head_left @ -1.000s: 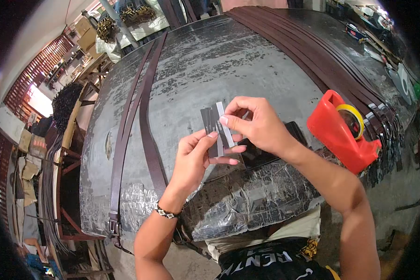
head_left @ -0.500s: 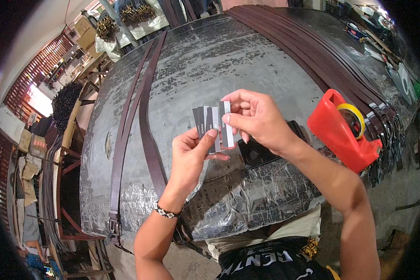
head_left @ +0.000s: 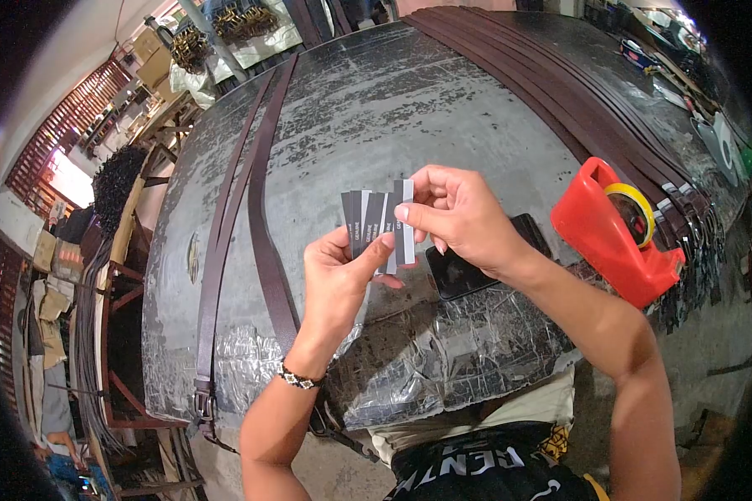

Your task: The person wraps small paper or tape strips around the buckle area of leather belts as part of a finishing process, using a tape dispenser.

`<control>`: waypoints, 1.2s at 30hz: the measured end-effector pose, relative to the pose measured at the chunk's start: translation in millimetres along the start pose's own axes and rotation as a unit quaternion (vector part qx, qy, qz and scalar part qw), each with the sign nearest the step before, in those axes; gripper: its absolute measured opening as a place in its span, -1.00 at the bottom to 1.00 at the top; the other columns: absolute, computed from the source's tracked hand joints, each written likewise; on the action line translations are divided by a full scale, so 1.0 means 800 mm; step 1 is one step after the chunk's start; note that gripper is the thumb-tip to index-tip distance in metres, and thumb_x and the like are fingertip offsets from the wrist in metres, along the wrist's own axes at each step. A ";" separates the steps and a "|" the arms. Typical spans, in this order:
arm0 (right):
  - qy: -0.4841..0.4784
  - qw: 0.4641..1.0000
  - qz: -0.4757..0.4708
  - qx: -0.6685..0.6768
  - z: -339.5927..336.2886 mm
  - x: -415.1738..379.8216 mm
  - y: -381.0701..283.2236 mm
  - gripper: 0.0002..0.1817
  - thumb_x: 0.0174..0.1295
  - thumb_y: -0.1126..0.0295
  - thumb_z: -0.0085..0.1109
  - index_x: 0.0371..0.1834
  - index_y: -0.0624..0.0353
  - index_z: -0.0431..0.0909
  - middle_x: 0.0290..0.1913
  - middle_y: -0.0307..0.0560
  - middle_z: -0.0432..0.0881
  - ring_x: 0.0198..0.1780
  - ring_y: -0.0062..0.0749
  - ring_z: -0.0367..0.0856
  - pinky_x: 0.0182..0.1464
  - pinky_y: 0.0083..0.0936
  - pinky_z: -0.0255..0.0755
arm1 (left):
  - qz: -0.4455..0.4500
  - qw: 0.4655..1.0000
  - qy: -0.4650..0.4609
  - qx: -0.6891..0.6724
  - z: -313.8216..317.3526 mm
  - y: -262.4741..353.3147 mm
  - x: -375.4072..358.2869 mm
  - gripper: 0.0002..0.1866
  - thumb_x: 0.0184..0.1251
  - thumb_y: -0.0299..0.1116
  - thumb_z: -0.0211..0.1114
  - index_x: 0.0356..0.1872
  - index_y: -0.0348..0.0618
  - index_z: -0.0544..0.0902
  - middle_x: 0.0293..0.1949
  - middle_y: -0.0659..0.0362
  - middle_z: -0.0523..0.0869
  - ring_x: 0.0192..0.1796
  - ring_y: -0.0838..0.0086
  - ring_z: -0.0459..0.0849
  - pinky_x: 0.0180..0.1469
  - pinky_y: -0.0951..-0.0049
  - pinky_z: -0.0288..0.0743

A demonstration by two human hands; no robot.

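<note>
A fan of narrow black-and-white paper labels [head_left: 364, 219], printed "GENUINE", is pinched between the thumb and fingers of my left hand [head_left: 332, 269]. My right hand [head_left: 455, 215] grips the rightmost label [head_left: 399, 200] by its upper end, thumb in front and fingers behind. That label stands beside the fan, its lower part close to my left thumb. Beneath my right wrist a black phone [head_left: 468, 271] lies on the table, partly covered by the hand.
Two dark brown belts [head_left: 263, 192] run along the worn table [head_left: 376, 134] at left. More brown belts [head_left: 543, 92] lie at right, their buckles near the front edge. A red tape dispenser [head_left: 597, 225] with yellow tape stands beside those buckles.
The labels in my left hand have spread into a wider fan, showing more printed faces. My right hand has shifted very slightly, still pinching the rightmost label.
</note>
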State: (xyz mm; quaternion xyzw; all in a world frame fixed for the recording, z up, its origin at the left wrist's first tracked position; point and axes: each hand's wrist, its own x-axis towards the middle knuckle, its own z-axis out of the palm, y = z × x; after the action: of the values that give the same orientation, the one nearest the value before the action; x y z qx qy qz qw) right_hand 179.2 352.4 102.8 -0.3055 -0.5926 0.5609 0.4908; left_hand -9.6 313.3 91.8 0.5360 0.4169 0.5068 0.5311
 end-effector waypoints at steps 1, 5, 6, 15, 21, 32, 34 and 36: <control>0.001 1.000 0.002 -0.006 0.000 0.000 -0.001 -0.89 0.30 0.52 0.29 -0.20 0.30 0.58 -0.33 -0.20 0.68 -0.40 -0.68 0.60 -0.47 -0.66 0.44 | 0.001 1.000 0.002 0.001 0.001 0.001 0.000 -0.77 0.45 -0.40 0.34 -0.01 -0.35 0.69 -0.20 0.04 0.82 -0.27 0.31 0.84 -0.42 0.44 0.72; 0.009 1.000 -0.023 -0.019 -0.003 0.002 0.007 -0.91 0.30 0.51 0.28 -0.22 0.28 0.59 -0.35 -0.24 0.65 -0.38 -0.68 0.59 -0.43 -0.64 0.45 | -0.014 0.999 0.009 -0.037 0.003 0.008 -0.001 -0.78 0.49 -0.40 0.30 -0.03 -0.38 0.68 -0.21 0.04 0.81 -0.27 0.34 0.83 -0.40 0.42 0.75; 0.015 0.999 -0.025 -0.022 -0.004 0.003 0.008 -0.91 0.30 0.51 0.27 -0.21 0.27 0.59 -0.35 -0.24 0.65 -0.38 -0.68 0.58 -0.45 -0.65 0.43 | -0.022 0.998 0.011 -0.058 0.003 0.009 -0.001 -0.78 0.51 -0.40 0.29 -0.04 -0.40 0.68 -0.21 0.04 0.81 -0.28 0.36 0.82 -0.39 0.42 0.76; -0.018 0.998 -0.009 0.060 -0.008 0.005 0.006 -0.88 0.33 0.48 0.28 -0.15 0.24 0.59 -0.31 -0.24 0.65 -0.39 -0.71 0.57 -0.56 -0.75 0.35 | 0.004 0.999 0.024 -0.031 -0.001 0.004 0.000 -0.81 0.50 -0.38 0.28 -0.04 -0.30 0.69 -0.21 0.07 0.81 -0.31 0.30 0.83 -0.50 0.44 0.70; -0.015 0.998 -0.005 0.067 -0.004 0.004 -0.001 -0.88 0.32 0.48 0.29 -0.14 0.24 0.61 -0.31 -0.25 0.65 -0.38 -0.72 0.57 -0.55 -0.77 0.36 | 0.003 0.999 0.022 -0.027 0.001 0.009 -0.002 -0.81 0.47 -0.42 0.33 -0.06 -0.36 0.69 -0.22 0.03 0.82 -0.29 0.38 0.83 -0.47 0.49 0.69; -0.048 0.996 0.034 0.066 -0.013 0.006 0.010 -0.82 0.34 0.40 0.32 -0.08 0.23 0.60 -0.36 -0.28 0.61 -0.36 -0.73 0.57 -0.51 -0.77 0.40 | -0.046 0.996 -0.015 -0.077 0.002 0.011 0.000 -0.72 0.56 -0.33 0.17 0.00 -0.40 0.63 -0.18 -0.07 0.80 -0.31 0.22 0.85 -0.49 0.41 0.73; -0.041 0.996 0.033 0.067 -0.012 0.005 0.008 -0.82 0.35 0.40 0.32 -0.09 0.23 0.59 -0.37 -0.27 0.61 -0.37 -0.72 0.58 -0.51 -0.76 0.40 | -0.054 0.993 -0.021 -0.099 -0.001 0.011 0.001 -0.70 0.58 -0.33 0.12 0.00 -0.43 0.62 -0.19 -0.09 0.80 -0.31 0.20 0.85 -0.48 0.39 0.74; -0.041 0.996 0.041 0.070 -0.011 0.005 0.004 -0.82 0.35 0.41 0.31 -0.08 0.23 0.59 -0.37 -0.27 0.61 -0.39 -0.72 0.58 -0.51 -0.75 0.39 | -0.057 0.990 -0.030 -0.127 -0.006 0.009 0.002 -0.69 0.59 -0.35 0.08 -0.02 -0.45 0.63 -0.20 -0.08 0.79 -0.31 0.20 0.85 -0.47 0.36 0.75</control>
State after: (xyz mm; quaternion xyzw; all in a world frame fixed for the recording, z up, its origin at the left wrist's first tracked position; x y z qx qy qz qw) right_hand 185.1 360.0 99.9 -0.2716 -0.5586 0.6326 0.4627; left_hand -14.7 315.1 99.0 0.4545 0.3633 0.5083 0.6349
